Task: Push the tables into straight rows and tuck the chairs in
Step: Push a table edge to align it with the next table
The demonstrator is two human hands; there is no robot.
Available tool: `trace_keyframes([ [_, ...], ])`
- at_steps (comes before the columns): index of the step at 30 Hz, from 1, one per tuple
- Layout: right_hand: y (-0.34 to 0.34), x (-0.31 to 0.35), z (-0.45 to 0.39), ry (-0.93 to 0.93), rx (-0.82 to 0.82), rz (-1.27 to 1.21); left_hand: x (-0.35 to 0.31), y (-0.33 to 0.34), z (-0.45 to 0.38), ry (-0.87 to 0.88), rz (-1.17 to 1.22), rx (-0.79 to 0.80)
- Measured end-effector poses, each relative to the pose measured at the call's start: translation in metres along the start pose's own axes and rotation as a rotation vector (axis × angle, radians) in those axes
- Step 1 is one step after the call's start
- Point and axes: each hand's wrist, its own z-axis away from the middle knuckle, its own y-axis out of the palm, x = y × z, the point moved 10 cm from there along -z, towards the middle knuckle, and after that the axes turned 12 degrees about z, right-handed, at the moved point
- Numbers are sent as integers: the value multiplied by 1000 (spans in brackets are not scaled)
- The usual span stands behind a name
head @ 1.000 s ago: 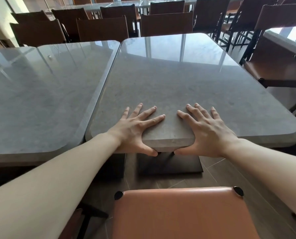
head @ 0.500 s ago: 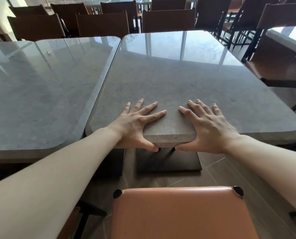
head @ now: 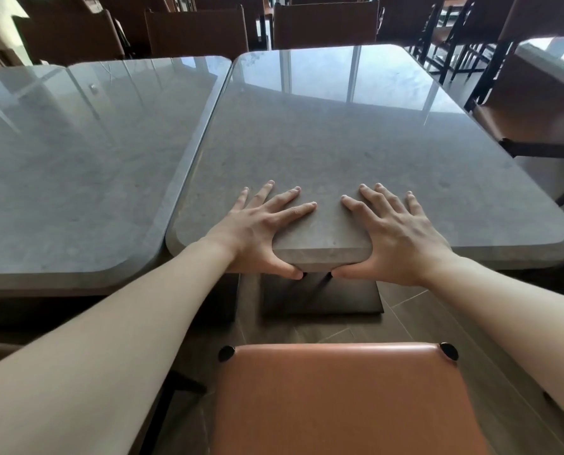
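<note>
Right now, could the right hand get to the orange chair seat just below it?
Probably yes. The right hand grips the near edge of the grey table, and the orange chair seat sits close below with only bare floor between. It would have to let go of the table first.
</note>
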Motion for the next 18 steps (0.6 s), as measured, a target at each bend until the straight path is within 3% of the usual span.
trace_keyframes([
  [18,0,0,1,21,37,-18,1,2,1,-23,-47,51],
])
